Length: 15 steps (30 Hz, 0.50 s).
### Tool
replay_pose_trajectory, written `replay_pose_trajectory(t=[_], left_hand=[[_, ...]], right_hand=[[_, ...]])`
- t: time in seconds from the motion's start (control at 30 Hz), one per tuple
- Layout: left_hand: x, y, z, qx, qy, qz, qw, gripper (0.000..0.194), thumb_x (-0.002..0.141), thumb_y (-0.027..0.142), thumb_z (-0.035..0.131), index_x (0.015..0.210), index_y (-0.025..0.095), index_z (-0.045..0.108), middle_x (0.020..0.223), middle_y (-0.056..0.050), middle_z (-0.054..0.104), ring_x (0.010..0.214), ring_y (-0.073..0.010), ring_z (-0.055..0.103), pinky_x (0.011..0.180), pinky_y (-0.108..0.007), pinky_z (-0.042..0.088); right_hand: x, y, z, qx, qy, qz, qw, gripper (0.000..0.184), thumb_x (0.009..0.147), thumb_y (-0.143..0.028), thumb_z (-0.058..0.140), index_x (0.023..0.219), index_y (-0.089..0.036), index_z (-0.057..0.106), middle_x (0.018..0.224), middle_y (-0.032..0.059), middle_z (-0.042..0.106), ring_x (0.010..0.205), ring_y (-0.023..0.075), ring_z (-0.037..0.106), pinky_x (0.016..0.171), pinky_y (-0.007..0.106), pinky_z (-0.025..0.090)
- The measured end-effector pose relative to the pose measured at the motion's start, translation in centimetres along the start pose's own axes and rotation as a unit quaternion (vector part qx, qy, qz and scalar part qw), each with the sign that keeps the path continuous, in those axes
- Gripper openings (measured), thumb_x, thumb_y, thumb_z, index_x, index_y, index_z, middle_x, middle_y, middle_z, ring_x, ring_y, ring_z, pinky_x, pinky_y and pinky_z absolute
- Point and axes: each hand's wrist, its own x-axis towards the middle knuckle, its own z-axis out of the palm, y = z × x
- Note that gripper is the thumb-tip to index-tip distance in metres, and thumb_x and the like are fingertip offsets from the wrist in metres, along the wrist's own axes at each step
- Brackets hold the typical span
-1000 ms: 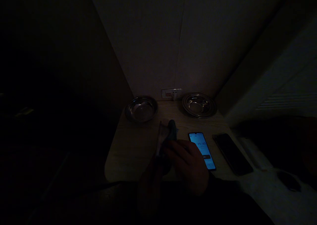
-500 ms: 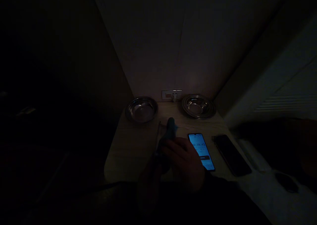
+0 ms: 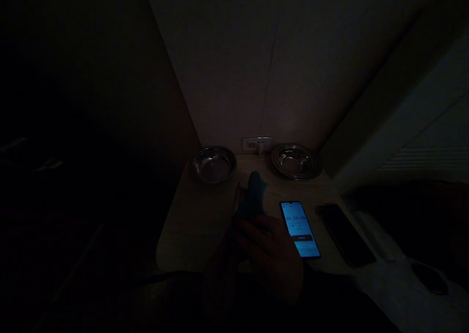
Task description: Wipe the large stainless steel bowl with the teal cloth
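The scene is very dark. My right hand [image 3: 273,255] is over the near middle of a small light wooden table [image 3: 190,220], fingers curled around a blue cloth-like thing [image 3: 252,198] that sticks up from it. My left hand [image 3: 222,269] is a dim shape just left of it, near the same thing; its fingers cannot be made out. A lit phone [image 3: 300,228] with a blue screen lies flat just right of my right hand. A dark phone [image 3: 346,233] lies further right.
Two steel bowls stand at the table's back: one at the left [image 3: 212,164], one at the right [image 3: 296,161]. A wall socket [image 3: 256,143] sits between them. White bedding [image 3: 403,279] lies to the right. The left side is black.
The blue thing in my right hand has risen a little and shows more. The view has shifted slightly; the phone's timer has advanced.
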Motion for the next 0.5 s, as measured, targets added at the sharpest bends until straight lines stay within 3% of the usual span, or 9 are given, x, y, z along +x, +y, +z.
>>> replay_pose_trajectory(t=[0.07, 0.17, 0.33, 0.5], left_hand=[[0.0, 0.0, -0.1, 0.001, -0.004, -0.001, 1.000, 0.029, 0.088, 0.034, 0.051, 0.114, 0.022, 0.056, 0.120, -0.008, 0.056, 0.100, -0.0187, 0.057, 0.084, -0.039, 0.049], [0.0, 0.1, -0.1, 0.001, -0.013, 0.000, 1.000, 0.031, 0.088, 0.035, 0.051, 0.114, 0.020, 0.055, 0.119, -0.008, 0.056, 0.099, -0.0192, 0.057, 0.084, -0.040, 0.050], [-0.3, 0.2, 0.2, -0.003, -0.019, 0.004, 1.000, 0.031, 0.088, 0.034, 0.051, 0.115, 0.020, 0.055, 0.119, -0.008, 0.056, 0.099, -0.0192, 0.057, 0.083, -0.040, 0.050], [-0.5, -0.1, 0.3, -0.006, -0.016, -0.013, 1.000, 0.031, 0.088, 0.034, 0.051, 0.115, 0.020, 0.055, 0.119, -0.008, 0.056, 0.099, -0.0190, 0.057, 0.084, -0.040, 0.050]], right_hand=[[-0.3, -0.2, -0.2, 0.005, -0.002, -0.009, 1.000, 0.025, 0.094, -0.022, 0.043, 0.106, -0.021, 0.065, 0.110, 0.0004, 0.068, 0.097, 0.0221, 0.052, 0.075, 0.036, 0.047], [0.8, 1.5, 0.1, 0.019, -0.017, -0.007, 1.000, 0.027, 0.091, -0.018, 0.043, 0.107, -0.020, 0.064, 0.112, 0.0023, 0.068, 0.096, 0.0230, 0.053, 0.077, 0.038, 0.047], [2.9, 5.1, 1.0, 0.073, -0.051, 0.063, 0.994, 0.033, 0.085, -0.011, 0.042, 0.110, -0.015, 0.063, 0.108, 0.0077, 0.068, 0.093, 0.0223, 0.054, 0.078, 0.038, 0.050], [0.3, 2.9, 0.2, 0.109, -0.011, 0.061, 0.992, 0.034, 0.086, -0.011, 0.042, 0.114, -0.018, 0.061, 0.116, 0.0070, 0.064, 0.104, 0.0242, 0.050, 0.084, 0.041, 0.049]])
